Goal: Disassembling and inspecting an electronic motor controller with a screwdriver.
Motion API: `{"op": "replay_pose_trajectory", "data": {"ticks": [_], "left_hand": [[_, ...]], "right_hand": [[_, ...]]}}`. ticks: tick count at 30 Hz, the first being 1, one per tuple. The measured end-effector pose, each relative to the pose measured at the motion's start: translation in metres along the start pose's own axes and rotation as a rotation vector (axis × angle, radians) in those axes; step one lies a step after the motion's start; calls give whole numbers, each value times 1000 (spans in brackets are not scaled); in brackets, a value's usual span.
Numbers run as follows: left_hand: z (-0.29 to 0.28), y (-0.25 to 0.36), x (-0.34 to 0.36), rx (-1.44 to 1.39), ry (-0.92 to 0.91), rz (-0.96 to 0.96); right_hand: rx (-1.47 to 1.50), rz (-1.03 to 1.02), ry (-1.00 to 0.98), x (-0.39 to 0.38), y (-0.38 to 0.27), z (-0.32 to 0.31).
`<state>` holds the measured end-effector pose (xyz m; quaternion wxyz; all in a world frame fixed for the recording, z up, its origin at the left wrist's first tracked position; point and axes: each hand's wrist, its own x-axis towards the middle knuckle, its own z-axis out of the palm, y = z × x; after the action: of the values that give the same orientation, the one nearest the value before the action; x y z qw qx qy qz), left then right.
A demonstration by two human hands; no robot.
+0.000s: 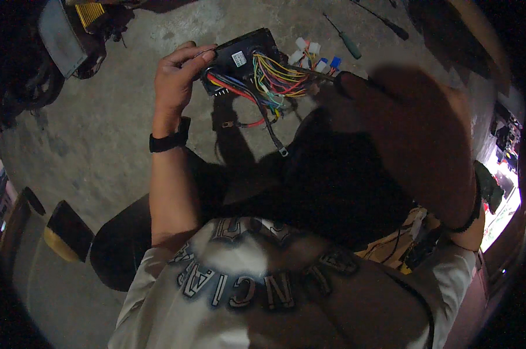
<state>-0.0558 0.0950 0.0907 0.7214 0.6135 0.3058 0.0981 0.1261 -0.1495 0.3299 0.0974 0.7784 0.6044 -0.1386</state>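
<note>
My left hand (184, 70) grips a flat black electronic control box (225, 55) by its left edge, thumb on top. The box is tilted above the floor, with a small white label on its face. A bundle of thin coloured wires (280, 78) leaves its right side, ending in white and blue plug connectors (312, 52). Thick red, blue and black cables (237, 90) hang from its lower edge, with ring terminals (283, 152) on some ends. My right hand (385, 87), deep in shadow, is closed around a thin rod-like tool (318, 73) that reaches the wires. Its fingers are hard to make out.
A green-handled screwdriver (349, 45) lies on the concrete floor (123, 116) beyond the connectors, near a dark-handled tool (394, 28). Dark machine parts (65, 38) stand at the far left. A cardboard piece (385, 247) lies by my right side.
</note>
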Motion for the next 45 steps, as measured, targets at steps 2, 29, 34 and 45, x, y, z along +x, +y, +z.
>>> {"op": "replay_pose_trajectory", "data": {"ticks": [2,29,34,45], "left_hand": [[3,0,2,-33,-11,-8],[-1,0,6,-103,-9,19],[1,7,4,-87,-29,-16],[3,5,2,-101,-23,11]], "right_hand": [[-9,-31,142,0,0,0],[197,-36,182,17,-1,0],[194,-11,212,13,1,-1],[103,-82,183,9,1,-3]]}}
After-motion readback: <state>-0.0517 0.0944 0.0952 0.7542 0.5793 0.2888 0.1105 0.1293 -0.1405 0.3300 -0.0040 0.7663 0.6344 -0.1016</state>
